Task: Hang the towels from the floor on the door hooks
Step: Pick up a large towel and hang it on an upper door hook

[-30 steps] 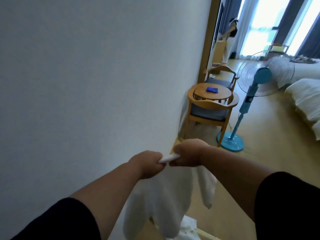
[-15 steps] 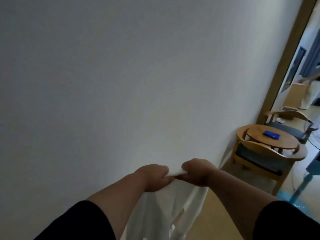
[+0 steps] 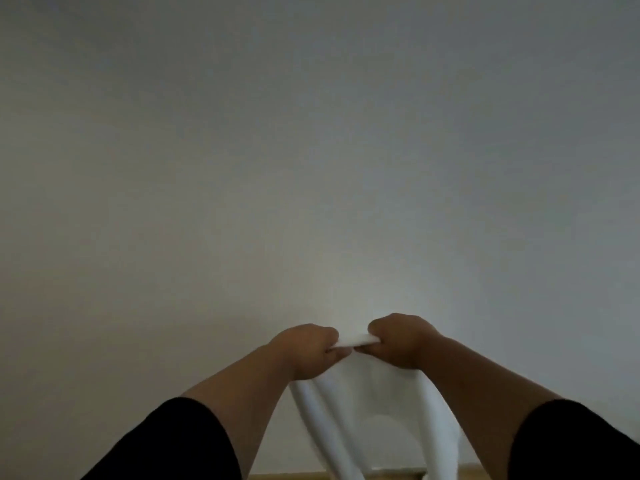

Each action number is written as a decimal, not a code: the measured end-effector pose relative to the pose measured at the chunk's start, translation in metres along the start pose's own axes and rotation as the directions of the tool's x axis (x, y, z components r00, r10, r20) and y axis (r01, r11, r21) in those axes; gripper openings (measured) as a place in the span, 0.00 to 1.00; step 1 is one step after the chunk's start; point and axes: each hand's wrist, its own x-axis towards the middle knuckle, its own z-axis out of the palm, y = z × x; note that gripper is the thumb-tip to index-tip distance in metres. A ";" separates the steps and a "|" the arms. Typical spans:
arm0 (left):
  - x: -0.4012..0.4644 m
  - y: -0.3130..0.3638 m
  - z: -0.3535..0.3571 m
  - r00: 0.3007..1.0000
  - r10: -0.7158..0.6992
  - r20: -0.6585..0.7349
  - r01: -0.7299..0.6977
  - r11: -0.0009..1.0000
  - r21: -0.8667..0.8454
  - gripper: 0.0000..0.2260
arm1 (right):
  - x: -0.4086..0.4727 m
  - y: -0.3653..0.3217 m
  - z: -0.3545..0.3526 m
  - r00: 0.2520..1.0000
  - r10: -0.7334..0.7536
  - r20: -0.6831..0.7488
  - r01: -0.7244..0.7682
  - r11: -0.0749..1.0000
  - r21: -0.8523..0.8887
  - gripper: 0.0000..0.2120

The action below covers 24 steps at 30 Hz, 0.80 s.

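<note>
A: Surroundings?

B: Plain, flat grey-white painted wall [image 3: 311, 150] fills nearly the whole view. Dim light, with a paler patch just above the hands. Thin strip of light wooden floor [image 3: 287, 476] along the bottom edge, meeting the foot of the wall.

A: Hands?

B: Both raised in front of the wall, close together, knuckles facing it. Left hand [image 3: 308, 351] has fingers curled tight round the top edge of a white cloth towel [image 3: 381, 403]. Right hand [image 3: 401, 342] likewise curled round the same edge. A short bunched length of towel is stretched between the two fists.

A: Where does the towel sit?

B: Held up off the floor, hanging from the two fists between the forearms. It falls in long soft folds toward the bottom edge; the lower end runs out of view. Whether it touches the wall, cannot tell.

A: Clothing?

B: Black sleeves [image 3: 173, 445] pushed up both arms, forearms bare.
</note>
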 end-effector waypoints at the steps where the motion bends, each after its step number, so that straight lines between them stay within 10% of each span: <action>1: -0.017 -0.019 -0.002 0.999 -0.047 -0.008 0.047 0.999 -0.013 0.19 | 0.013 -0.022 -0.001 0.999 -0.053 0.008 0.053 0.999 -0.008 0.22; 12: -0.269 -0.229 -0.029 0.871 -0.487 -0.063 0.474 0.868 -0.150 0.22 | 0.132 -0.345 0.004 0.860 -0.500 0.103 0.504 0.864 -0.012 0.19; 24: -0.561 -0.356 -0.062 0.499 -0.850 -0.171 0.849 0.518 -0.101 0.18 | 0.161 -0.707 0.010 0.505 -0.848 0.164 0.854 0.518 0.047 0.21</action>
